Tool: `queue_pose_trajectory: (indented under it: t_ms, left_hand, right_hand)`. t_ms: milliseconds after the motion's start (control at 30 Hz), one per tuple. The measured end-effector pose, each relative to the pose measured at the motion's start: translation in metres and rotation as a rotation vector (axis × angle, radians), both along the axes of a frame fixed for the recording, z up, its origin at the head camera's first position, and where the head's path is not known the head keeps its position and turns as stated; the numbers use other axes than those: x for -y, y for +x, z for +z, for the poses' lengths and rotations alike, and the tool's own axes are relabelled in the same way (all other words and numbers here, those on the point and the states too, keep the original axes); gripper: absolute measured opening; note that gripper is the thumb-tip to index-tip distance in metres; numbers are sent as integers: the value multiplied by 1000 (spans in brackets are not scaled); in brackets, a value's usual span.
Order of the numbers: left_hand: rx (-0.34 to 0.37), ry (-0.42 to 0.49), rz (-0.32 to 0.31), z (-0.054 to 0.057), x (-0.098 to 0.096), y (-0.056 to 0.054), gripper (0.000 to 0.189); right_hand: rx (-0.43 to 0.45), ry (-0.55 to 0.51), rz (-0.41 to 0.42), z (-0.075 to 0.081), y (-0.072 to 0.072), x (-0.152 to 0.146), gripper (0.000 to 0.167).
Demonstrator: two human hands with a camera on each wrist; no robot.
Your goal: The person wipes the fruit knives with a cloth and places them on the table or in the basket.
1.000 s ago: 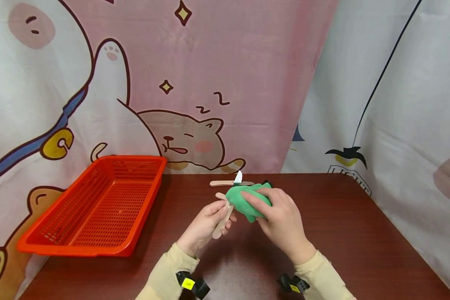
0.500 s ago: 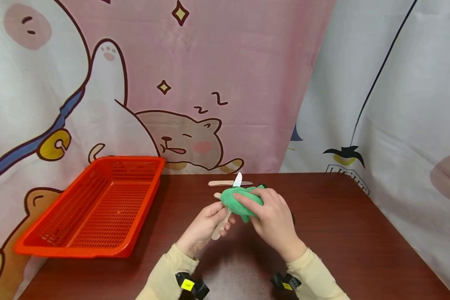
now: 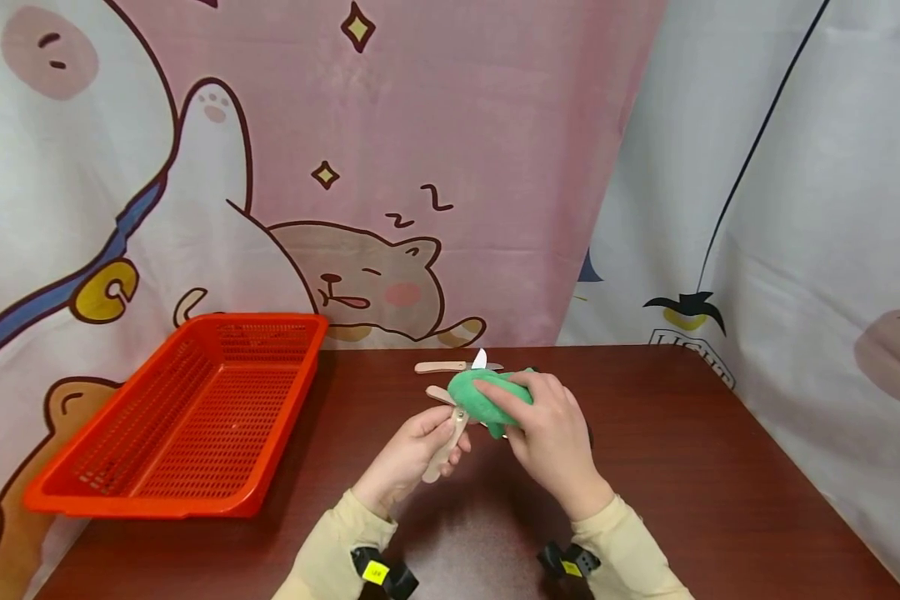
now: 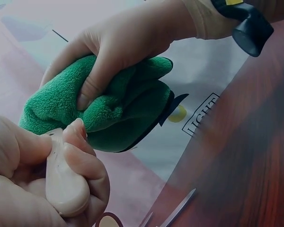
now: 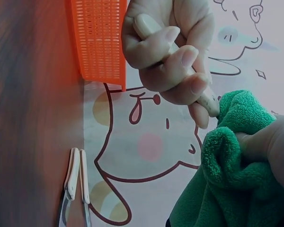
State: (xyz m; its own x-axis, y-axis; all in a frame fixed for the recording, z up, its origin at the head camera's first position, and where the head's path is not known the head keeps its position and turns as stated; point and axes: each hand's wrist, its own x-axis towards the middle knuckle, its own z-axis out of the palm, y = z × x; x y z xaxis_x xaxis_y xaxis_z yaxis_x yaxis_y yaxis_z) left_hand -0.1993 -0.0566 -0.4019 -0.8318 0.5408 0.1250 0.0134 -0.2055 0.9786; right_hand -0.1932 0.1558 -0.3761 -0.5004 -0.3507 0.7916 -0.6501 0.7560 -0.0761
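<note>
My left hand (image 3: 412, 446) grips a knife by its pale handle (image 3: 446, 450), which slants up and away from me. A green cloth (image 3: 487, 400) is wrapped over the blade, and the white blade tip (image 3: 480, 358) pokes out beyond it. My right hand (image 3: 558, 442) pinches the cloth around the blade, thumb pressed into the folds in the left wrist view. Most of the blade is hidden under the cloth. Behind the hands, two more pale-handled knives (image 5: 73, 172) lie side by side on the table.
An orange-red plastic basket (image 3: 258, 467) with slotted sides stands on the left of the dark brown table (image 3: 682, 467). A cartoon-printed curtain (image 3: 510, 167) hangs right behind the table's far edge.
My right hand has slid the cloth left toward the handle, then slightly back up the blade. A little less of the blade tip shows. My left hand has stayed nearly still.
</note>
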Motion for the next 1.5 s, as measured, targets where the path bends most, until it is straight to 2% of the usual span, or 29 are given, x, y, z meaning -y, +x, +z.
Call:
queue_pose_trajectory:
  t_ms: [400, 833, 1167, 1333, 1500]
  left_hand:
    - [24, -5, -36, 1, -4, 2, 33]
    - [16, -4, -84, 1, -7, 4, 32]
    - [5, 10, -69, 1, -3, 2, 32]
    - [9, 30, -77, 0, -2, 1, 35]
    - [9, 34, -61, 0, -2, 0, 36]
  right_hand:
    - [5, -27, -62, 4, -3, -15, 66]
    - [-16, -73, -125, 13, -5, -32, 66]
    - [-66, -170, -155, 27, 1, -51, 64]
    - [-71, -193, -144, 34, 7, -52, 63]
    - [-123, -198, -70, 36, 10, -44, 65]
